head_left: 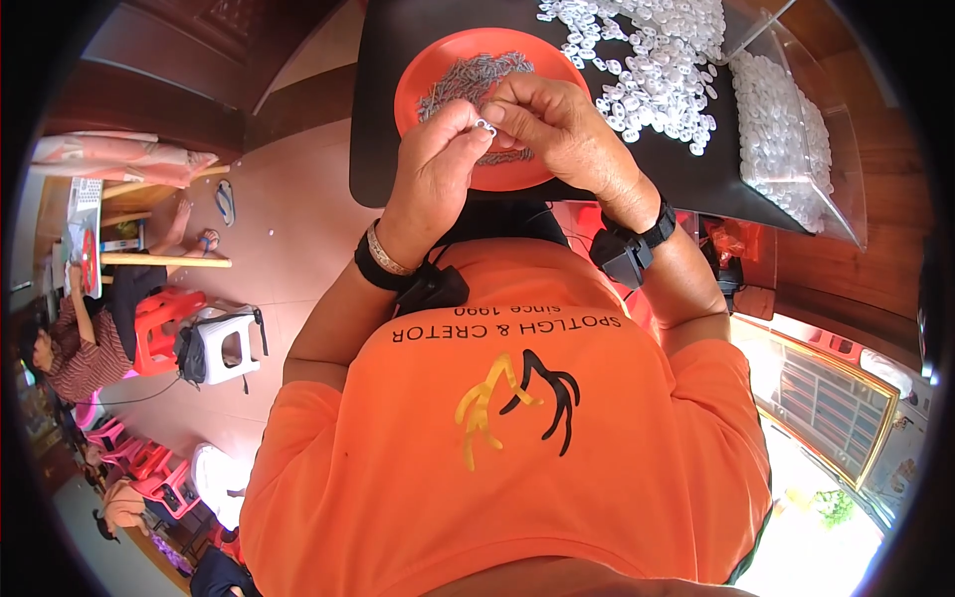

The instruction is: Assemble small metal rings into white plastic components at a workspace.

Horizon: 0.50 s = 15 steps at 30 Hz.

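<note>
My left hand (438, 169) pinches a small white plastic piece with holes (485, 127) between thumb and fingertips. Close against it, my right hand (562, 129) is closed in a pinch at the same spot; whatever its fingertips hold is too small to make out. Both hands are over a round red plate (413, 88), which bears a heap of grey screws or nails (468, 80). To the right of the plate, many loose white plastic pieces (657, 85) of the same look lie spread on the black table (376, 119).
A clear box (844, 184) filled with white pieces (781, 119) stands at the table's right end. Away to the left, a person in a striped top (95, 353) sits at another table near a red stool (164, 323) and a white stool (224, 348).
</note>
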Each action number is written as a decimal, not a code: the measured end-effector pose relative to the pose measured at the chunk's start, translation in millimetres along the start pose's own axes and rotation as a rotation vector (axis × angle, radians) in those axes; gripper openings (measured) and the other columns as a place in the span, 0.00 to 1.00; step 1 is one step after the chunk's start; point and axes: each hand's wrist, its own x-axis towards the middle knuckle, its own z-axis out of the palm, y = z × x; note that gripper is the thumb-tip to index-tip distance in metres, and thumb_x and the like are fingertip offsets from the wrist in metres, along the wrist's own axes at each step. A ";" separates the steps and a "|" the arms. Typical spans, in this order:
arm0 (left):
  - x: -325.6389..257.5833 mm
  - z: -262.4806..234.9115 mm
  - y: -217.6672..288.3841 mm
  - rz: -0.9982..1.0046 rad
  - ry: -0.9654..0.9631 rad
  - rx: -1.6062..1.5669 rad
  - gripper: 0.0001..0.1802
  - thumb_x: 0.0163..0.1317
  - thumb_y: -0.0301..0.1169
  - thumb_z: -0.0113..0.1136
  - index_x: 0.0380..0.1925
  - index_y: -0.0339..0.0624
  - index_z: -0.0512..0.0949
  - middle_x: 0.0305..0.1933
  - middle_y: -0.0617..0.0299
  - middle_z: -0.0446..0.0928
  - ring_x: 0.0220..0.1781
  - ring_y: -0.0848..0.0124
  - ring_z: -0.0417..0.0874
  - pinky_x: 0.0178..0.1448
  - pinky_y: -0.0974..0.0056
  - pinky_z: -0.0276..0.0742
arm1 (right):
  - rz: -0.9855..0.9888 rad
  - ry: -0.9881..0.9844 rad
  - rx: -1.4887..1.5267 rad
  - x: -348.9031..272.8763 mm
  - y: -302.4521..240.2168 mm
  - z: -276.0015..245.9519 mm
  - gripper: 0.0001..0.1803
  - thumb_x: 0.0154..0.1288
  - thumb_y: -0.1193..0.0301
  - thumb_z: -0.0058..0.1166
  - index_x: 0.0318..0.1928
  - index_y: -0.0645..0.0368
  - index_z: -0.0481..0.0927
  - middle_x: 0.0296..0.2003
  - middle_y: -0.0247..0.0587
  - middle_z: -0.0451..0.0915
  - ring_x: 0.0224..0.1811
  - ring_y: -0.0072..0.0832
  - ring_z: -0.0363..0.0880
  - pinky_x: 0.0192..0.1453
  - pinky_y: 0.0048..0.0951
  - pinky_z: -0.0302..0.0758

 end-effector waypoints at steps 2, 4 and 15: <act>0.0 -0.6 -2.4 0.028 0.011 0.069 0.11 0.63 0.31 0.49 0.23 0.39 0.68 0.18 0.70 0.62 0.19 0.83 0.60 0.22 0.74 0.56 | -0.010 0.011 -0.022 -0.9 -0.2 1.3 0.09 0.66 0.70 0.52 0.33 0.64 0.78 0.22 0.36 0.77 0.25 0.20 0.76 0.31 0.24 0.74; 0.3 -0.8 -3.3 0.057 0.021 0.139 0.11 0.63 0.31 0.49 0.23 0.39 0.67 0.18 0.70 0.62 0.19 0.83 0.60 0.22 0.74 0.56 | -0.046 0.036 -0.083 -2.0 0.9 1.6 0.09 0.65 0.70 0.52 0.32 0.64 0.77 0.22 0.37 0.78 0.25 0.22 0.77 0.31 0.26 0.74; 6.6 -3.3 0.4 -0.040 -0.027 0.029 0.10 0.63 0.32 0.48 0.25 0.39 0.70 0.18 0.70 0.62 0.18 0.82 0.60 0.23 0.74 0.55 | 0.092 -0.019 0.172 -1.8 0.1 -5.8 0.12 0.70 0.67 0.49 0.33 0.63 0.78 0.24 0.32 0.77 0.27 0.17 0.74 0.35 0.21 0.74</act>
